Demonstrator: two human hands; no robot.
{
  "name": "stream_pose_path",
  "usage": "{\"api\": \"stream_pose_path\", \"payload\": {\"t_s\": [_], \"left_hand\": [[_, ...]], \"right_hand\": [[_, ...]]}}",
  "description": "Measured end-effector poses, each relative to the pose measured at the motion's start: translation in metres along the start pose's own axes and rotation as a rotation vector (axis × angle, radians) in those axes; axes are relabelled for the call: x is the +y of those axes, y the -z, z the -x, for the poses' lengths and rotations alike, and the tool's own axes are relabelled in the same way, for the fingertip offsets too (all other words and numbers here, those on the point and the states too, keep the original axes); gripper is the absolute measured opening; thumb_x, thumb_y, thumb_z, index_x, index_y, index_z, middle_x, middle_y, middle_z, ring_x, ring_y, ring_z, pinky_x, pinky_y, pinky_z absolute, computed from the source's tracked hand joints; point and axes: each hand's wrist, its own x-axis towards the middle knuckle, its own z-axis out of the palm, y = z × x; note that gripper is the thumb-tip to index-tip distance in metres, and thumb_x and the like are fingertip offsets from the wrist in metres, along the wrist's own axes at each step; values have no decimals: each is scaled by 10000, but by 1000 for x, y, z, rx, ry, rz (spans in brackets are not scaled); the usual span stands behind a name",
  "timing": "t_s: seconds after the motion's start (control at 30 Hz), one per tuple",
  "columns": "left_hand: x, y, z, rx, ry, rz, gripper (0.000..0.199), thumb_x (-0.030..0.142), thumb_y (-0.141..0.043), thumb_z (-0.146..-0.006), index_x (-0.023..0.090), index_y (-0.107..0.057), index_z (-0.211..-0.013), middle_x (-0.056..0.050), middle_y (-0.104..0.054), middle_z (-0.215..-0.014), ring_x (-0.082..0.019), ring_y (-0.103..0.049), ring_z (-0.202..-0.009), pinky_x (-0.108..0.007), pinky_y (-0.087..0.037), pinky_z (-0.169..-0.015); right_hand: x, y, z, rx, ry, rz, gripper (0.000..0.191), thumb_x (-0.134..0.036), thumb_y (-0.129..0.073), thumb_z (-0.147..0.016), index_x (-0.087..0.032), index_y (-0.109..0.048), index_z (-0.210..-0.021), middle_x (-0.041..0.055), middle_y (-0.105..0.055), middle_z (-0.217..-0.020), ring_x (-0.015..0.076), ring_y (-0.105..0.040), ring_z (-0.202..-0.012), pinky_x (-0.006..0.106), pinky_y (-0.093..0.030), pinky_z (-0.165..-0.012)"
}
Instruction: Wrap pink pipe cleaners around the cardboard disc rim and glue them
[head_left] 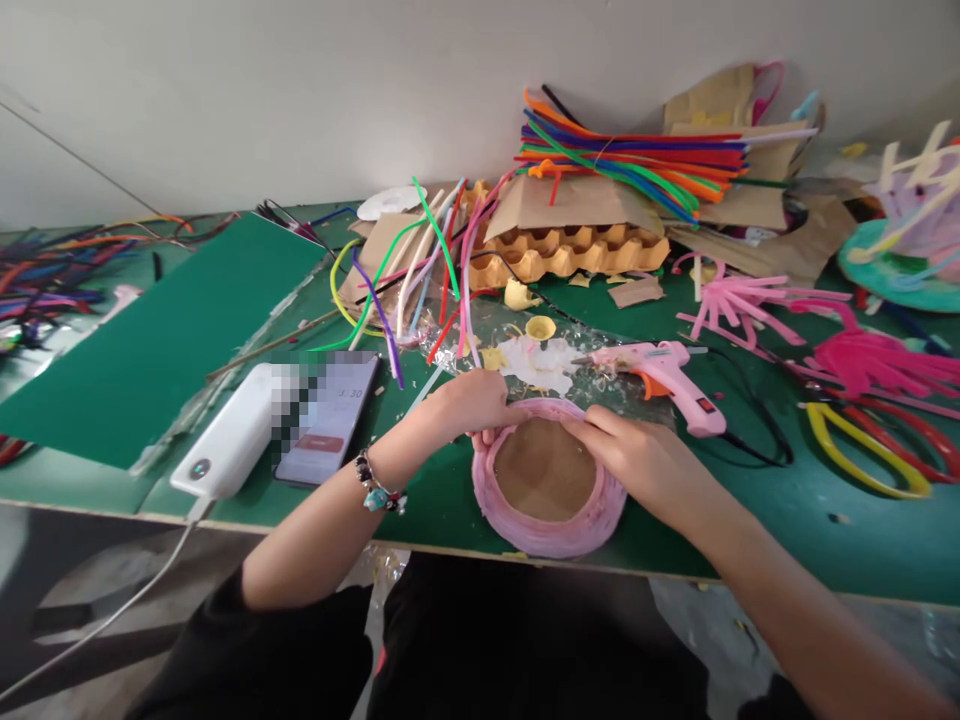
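- Head view: round, pink, wound ring [551, 540] around flat brown base [547, 470], at the green table's [862, 540] near edge.
- Left hand [487, 402]: fingers curled, pinching the ring's far-left rim.
- Right hand [626, 445]: thumb and fingers pinching far-right rim.
- Phone [313, 457]: digits "3 30" legible; other screen text blurred.

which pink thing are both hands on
The pink ring around a brown base, touched by left hand and right hand; the pink glue gun and fuzzy pink bunches lie apart.
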Motion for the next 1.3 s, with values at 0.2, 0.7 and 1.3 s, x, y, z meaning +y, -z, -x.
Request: {"api": "stream_pose_path", "payload": {"t_s": [0.2, 0.7, 1.3], "left_hand": [[4, -4, 0, 87, 10, -123, 483, 493, -446, -801, 135, -510, -482, -44, -585, -472, -123, -586, -502, -206, -440, -523], [18, -10, -12, 349, -465, -549, 163, 221, -429, -881, 182, -561, -967, -40, -596, -937, -161, -588, -856, -224, -410, -630], [26, -34, 6, 325, -79, -386, 240, 282, -438, -798, 135, -535, -960, -85, -632, -871, -220, -622, -760, -274, -443, -589]], "right_hand": [[-8, 8, -5, -26, 17, 42, 427, 38, -293, -722, -121, -629, -931, 47, -611, -738, 73, -480, -424, 222, -302, -382], [-16, 9, 1, -161, -101, -90, 468, 33, -311, -691, -104, -595, -1037, 99, -638, -924, 112, -556, -457, 242, -385, -377], [-14, 28, 17, 42, -167, 37, 313, -5, -339, -769, -174, -603, -764, 24, -560, -632, 116, -516, -537, 236, -380, -501]]}}
